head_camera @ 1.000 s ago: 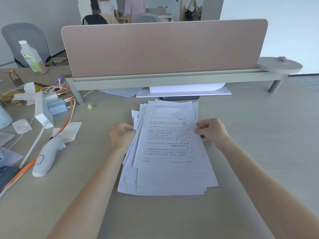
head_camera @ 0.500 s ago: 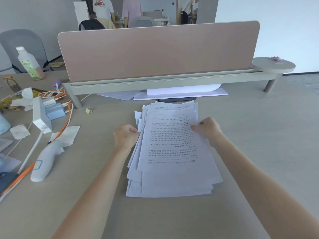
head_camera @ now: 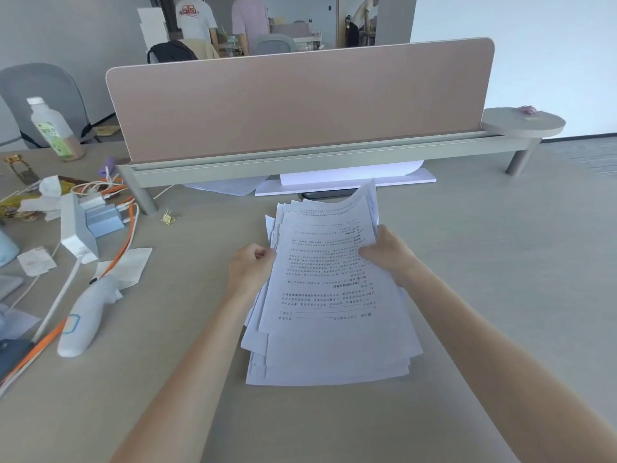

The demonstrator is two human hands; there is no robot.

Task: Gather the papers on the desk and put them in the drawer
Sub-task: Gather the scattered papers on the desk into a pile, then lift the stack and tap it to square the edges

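Note:
A loose stack of printed white papers (head_camera: 330,315) sits in the middle of the desk (head_camera: 500,295), its sheets fanned unevenly. My left hand (head_camera: 251,269) grips the stack's left edge. My right hand (head_camera: 387,253) grips the right edge, thumb on the top sheet. The far end of the stack curls up off the desk, while the near end rests on it. More white sheets (head_camera: 350,180) lie flat under the raised shelf behind. No drawer is in view.
A pink divider panel (head_camera: 300,101) on a grey raised shelf (head_camera: 300,165) blocks the far side. Left of the papers lie a white handheld device (head_camera: 85,322), orange cables (head_camera: 123,248), chargers (head_camera: 100,215), tissues and a bottle (head_camera: 53,130). A small gold clip (head_camera: 168,218) lies near the shelf leg.
Both hands have closed in on the stack's sides, and its far end has lifted and curled up off the desk. The sheets are squeezed narrower than before.

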